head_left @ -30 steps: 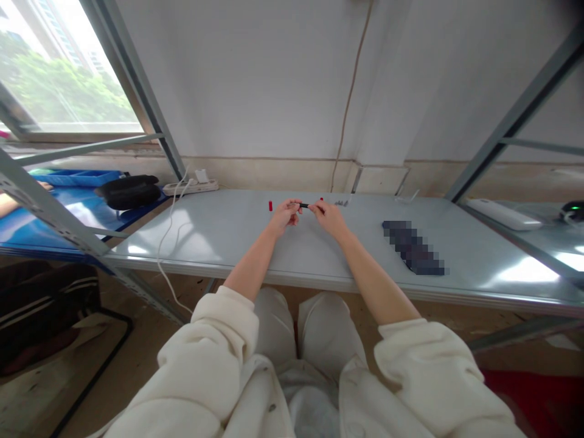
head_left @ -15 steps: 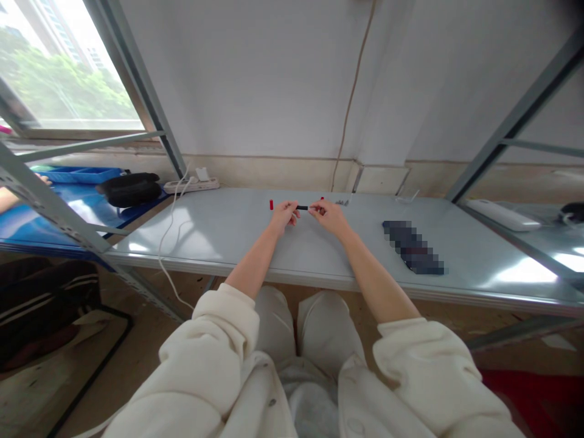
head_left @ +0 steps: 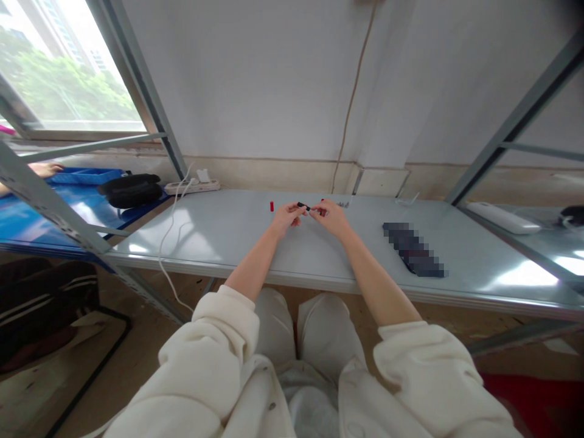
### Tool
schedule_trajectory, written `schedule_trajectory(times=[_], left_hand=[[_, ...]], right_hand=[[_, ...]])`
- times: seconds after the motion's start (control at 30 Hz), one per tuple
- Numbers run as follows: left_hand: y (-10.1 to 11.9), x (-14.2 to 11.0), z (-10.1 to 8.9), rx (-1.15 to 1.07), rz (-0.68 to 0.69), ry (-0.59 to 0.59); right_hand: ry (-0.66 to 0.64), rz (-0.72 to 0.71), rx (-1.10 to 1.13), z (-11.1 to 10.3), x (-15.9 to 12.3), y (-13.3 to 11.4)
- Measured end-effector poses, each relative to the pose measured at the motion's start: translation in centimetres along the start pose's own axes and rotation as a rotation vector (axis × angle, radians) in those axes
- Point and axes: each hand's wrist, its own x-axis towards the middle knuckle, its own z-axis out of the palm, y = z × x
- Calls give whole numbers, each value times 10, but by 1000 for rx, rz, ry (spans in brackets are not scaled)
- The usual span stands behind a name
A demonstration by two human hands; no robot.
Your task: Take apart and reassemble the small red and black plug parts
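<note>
Over grey tabletop (head_left: 223, 234), forearms (head_left: 254, 266) outstretched, hands (head_left: 285, 219) (head_left: 333, 218) nearly meeting, pinching small black cylinder (head_left: 303, 205)

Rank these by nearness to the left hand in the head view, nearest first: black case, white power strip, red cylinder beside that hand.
1. Red cylinder: just left of the left hand.
2. White power strip: farther left, toward the back.
3. Black case: leftmost of the three.

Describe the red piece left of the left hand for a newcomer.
On the grey table, find the left hand. Just left of it sits a small red cylinder, in full view, whereas the other red piece, behind the right hand, is partly hidden.
</note>
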Motion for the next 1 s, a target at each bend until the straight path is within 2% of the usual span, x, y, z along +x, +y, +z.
schedule_trajectory(times=[0.1,0.2,0.4,0.53,0.67,0.8,0.9,1.0], left_hand=[[-1,0,0,35,5,40],[0,0,0,81,21,101],[-3,1,2,196,-4,97],[-8,4,2,281,-5,116],[-16,6,4,503,100,154],[-16,6,13,771,206,44],[-13,9,25,908,197,-23],[-12,17,36,985,189,-39]], right_hand=[[-122,51,-70,-1,0,1],[-253,171,-135,-5,-1,3],[-360,384,-311,-17,-4,20],[-359,495,-361,-21,-4,31],[-313,529,-381,-20,-4,33],[-293,534,-375,-18,-5,31],[-293,537,-374,-17,-6,29],[-294,540,-375,-16,-6,29]])
